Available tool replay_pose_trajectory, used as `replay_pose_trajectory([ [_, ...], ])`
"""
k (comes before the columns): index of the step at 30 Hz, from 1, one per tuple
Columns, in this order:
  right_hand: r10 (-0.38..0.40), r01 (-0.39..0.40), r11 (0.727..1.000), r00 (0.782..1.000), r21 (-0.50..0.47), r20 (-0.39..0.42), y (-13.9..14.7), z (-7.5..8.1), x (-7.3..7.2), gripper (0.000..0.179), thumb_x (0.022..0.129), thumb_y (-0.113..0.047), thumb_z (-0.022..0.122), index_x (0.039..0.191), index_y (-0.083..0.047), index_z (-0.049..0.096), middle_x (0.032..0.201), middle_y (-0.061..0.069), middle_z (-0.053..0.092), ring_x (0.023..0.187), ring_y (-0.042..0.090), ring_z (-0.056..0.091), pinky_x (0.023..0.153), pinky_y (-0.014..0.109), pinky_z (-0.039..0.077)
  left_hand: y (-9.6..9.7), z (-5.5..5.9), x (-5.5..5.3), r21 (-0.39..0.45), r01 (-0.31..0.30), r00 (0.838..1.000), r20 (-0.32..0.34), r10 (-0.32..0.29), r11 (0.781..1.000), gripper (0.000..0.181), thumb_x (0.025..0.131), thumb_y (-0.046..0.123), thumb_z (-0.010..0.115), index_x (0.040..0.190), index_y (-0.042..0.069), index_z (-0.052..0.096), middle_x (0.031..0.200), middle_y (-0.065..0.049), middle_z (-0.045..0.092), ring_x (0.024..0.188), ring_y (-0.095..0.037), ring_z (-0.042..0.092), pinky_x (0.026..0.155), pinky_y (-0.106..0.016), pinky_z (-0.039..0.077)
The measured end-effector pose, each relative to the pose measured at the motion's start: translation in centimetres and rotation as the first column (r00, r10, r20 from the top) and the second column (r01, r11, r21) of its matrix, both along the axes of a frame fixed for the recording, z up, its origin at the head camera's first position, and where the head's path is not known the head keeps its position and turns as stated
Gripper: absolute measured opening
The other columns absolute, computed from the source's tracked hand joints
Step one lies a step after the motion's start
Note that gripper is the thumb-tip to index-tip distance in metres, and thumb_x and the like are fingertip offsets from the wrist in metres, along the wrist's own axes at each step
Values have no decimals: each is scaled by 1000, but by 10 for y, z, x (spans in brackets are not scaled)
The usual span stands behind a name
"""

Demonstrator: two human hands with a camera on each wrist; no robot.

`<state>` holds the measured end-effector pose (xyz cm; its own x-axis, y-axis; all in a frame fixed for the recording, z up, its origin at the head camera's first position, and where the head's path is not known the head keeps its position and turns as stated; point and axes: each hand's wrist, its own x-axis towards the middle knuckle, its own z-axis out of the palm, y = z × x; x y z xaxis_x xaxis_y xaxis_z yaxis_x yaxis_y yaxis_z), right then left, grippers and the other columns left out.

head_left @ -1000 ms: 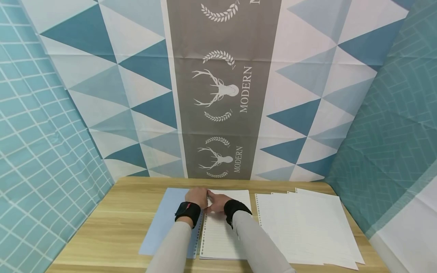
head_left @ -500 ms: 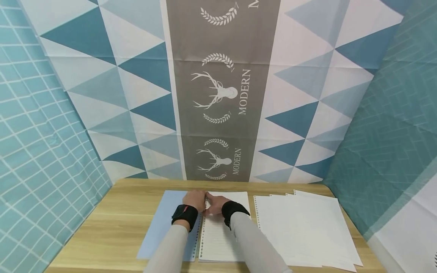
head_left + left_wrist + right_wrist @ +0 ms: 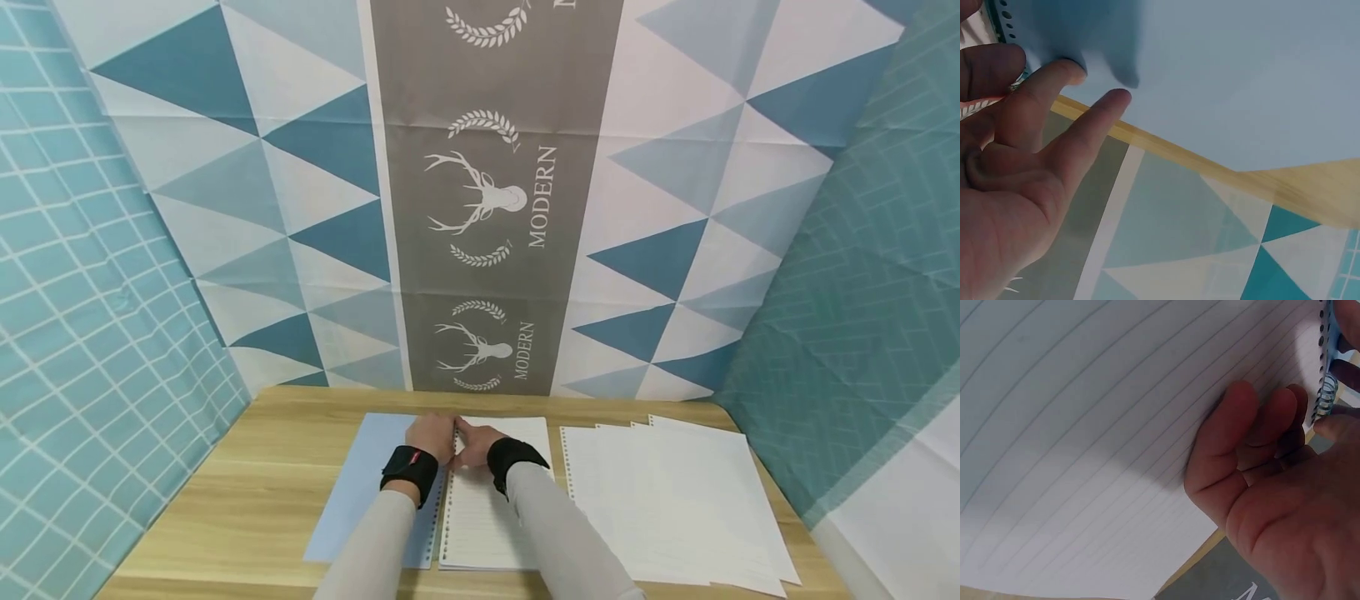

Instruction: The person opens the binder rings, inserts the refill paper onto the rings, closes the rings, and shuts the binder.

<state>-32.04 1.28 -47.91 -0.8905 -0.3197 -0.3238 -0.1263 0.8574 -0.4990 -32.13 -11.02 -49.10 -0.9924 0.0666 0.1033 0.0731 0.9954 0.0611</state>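
Both hands meet at the far end of the seam between a pale blue notebook cover [image 3: 360, 492] and a stack of lined loose-leaf paper [image 3: 487, 525]. Both have punched holes along their facing edges. A loop-shaped binding coil [image 3: 1329, 390] shows between the fingers in the right wrist view. My left hand [image 3: 430, 437] pinches the coil, its outer fingers [image 3: 1094, 122] reaching over the blue cover. From the other side, my right hand [image 3: 478, 446] pinches the coil near its end. Its other fingers [image 3: 1225, 425] curl against the lined page. Fingers partly hide the coil.
Several loose hole-punched sheets [image 3: 675, 508] lie fanned out to the right on the wooden table [image 3: 232, 500]. A patterned wall covering [image 3: 480, 200] rises right behind the table's far edge.
The head view shifts slightly and comes back. Both hands stay at the top of the seam with almost no movement; cover, paper and loose sheets stay in place.
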Motion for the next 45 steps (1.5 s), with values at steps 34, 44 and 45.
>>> replay_pose_trajectory([
  [34, -8, 25, 991, 992, -131, 130, 8, 7, -8, 95, 82, -45, 80, 160, -38, 26, 123, 10, 60, 73, 23, 55, 54, 34, 45, -4, 1, -2, -20, 27, 1000, -5, -27, 999, 47, 77, 24, 84, 121, 13, 72, 89, -12, 69, 76, -25, 63, 68, -41, 59],
  [44, 11, 19, 986, 984, -163, 179, 13, 8, -10, 85, 89, -44, 73, 160, -39, 28, 122, 9, 58, 82, 22, 53, 65, 38, 51, -7, 10, 2, 17, 47, 998, 39, -47, 999, 48, 79, 24, 84, 124, 13, 71, 96, -12, 72, 85, -28, 66, 77, -44, 59],
  [45, 11, 19, 986, 984, -163, 178, 12, 8, -10, 84, 89, -44, 73, 160, -38, 28, 123, 9, 57, 82, 22, 53, 65, 38, 51, -8, 11, 2, 18, 45, 998, 46, -46, 999, 49, 79, 24, 84, 124, 13, 71, 97, -13, 72, 86, -28, 66, 78, -44, 59],
])
